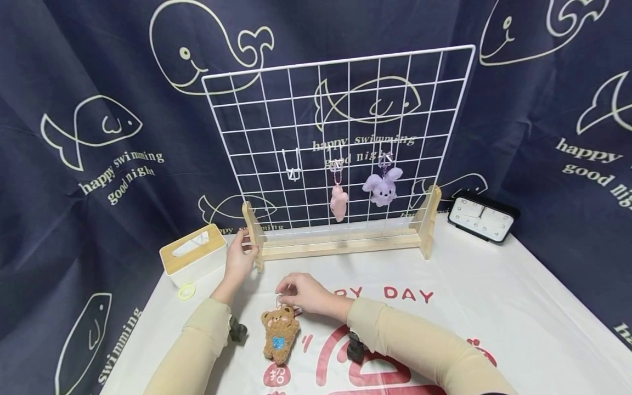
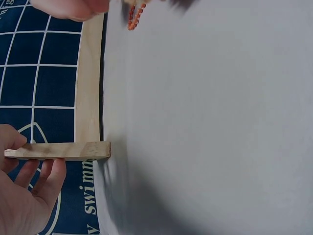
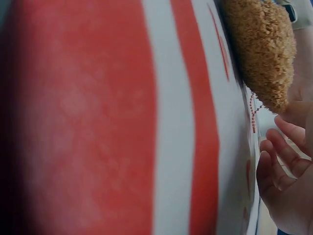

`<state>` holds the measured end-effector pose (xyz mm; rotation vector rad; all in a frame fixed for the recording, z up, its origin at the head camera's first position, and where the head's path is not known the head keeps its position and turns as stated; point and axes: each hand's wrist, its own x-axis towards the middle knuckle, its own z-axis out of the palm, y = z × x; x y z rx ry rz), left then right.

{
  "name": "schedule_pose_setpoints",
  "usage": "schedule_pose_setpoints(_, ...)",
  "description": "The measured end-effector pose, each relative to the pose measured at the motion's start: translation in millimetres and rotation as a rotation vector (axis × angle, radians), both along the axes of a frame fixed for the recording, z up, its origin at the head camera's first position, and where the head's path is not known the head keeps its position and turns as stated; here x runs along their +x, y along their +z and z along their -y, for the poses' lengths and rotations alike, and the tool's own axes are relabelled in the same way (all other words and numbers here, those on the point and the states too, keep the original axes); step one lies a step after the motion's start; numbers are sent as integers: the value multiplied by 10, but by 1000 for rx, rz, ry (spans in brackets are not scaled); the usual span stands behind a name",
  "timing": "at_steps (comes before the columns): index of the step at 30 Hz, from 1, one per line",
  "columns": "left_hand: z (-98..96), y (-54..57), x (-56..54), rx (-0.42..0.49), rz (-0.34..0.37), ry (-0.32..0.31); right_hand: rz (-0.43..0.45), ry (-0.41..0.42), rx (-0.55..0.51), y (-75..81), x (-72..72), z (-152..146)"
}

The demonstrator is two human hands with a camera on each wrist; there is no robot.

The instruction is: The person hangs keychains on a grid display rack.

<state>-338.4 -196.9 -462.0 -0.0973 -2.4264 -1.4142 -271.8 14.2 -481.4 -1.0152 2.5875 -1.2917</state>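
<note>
My left hand [image 1: 240, 258] grips the left wooden end piece [image 2: 83, 151] of a grid stand, thumb on one side and fingers on the other. In front of the stand, my right hand [image 1: 308, 294] pinches a brown plush bear keychain [image 1: 280, 336] at its top, by the head. The bear has a blue patch on its belly and faces up toward the head view. Its red bead chain [image 3: 253, 112] dangles near the right fingers in the right wrist view.
On the white wire grid [image 1: 318, 131] hang a pink plush keychain [image 1: 339, 203], a purple plush keychain [image 1: 382, 189] and a bare hook [image 1: 293, 173]. A tissue box [image 1: 195, 255] and a yellow ring [image 1: 186, 292] lie left; a clock [image 1: 481, 218] stands right.
</note>
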Motion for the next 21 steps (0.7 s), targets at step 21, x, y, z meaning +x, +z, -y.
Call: schedule_pose_setpoints(21,-14,-14,-1,13,-13,-2,22,-88,208,27,-121,143)
